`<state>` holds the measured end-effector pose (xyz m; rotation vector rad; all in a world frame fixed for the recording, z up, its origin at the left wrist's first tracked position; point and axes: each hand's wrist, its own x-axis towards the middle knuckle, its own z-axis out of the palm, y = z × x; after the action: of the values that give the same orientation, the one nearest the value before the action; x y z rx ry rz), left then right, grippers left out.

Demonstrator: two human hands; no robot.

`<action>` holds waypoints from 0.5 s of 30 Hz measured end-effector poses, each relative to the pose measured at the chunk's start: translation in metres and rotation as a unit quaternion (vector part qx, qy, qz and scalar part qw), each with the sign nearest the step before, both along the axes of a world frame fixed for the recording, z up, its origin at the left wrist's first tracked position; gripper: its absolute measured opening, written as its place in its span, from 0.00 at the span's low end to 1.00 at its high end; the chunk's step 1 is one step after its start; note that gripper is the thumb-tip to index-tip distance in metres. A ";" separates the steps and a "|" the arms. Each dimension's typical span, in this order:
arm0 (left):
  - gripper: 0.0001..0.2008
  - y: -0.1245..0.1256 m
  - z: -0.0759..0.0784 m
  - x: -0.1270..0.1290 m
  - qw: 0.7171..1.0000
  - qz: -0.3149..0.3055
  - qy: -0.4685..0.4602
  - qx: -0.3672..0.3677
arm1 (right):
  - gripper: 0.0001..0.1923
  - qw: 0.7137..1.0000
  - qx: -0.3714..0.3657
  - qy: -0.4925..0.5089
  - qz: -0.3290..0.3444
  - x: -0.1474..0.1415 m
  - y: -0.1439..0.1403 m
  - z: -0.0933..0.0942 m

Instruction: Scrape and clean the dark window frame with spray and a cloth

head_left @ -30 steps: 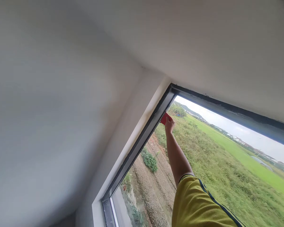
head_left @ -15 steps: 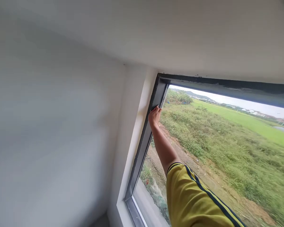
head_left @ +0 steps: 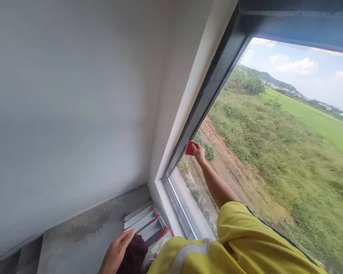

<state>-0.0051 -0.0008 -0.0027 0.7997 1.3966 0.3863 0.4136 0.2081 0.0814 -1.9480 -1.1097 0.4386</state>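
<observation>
Our right hand has its fingers closed on a red scraper, pressed to the window glass just beside the dark frame. We judge the scraper light, stiff and best pinched at its back edge. Our left hand grips a dark cloth, soft and limp, above the ladder.

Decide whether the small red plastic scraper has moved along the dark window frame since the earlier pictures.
Yes. The small red plastic scraper has gone down the dark window frame, away from its top corner.
</observation>
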 end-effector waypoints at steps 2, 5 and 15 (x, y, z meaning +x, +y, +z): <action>0.38 0.002 0.003 0.004 1.000 -0.024 0.006 0.004 | 0.19 0.999 0.028 -0.026 -0.015 -0.008 0.006 -0.009; 0.38 0.004 0.008 0.011 0.999 -0.038 0.022 0.018 | 0.18 0.984 0.106 -0.145 -0.016 -0.019 0.036 -0.001; 0.37 0.002 -0.019 0.000 1.000 0.000 -0.008 0.029 | 0.17 0.954 0.150 -0.233 -0.117 -0.028 0.083 -0.016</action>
<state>-0.0051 0.0010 -0.0213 0.8416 1.3748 0.4332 0.3856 0.2909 0.0649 -1.9208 -1.1324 -0.3209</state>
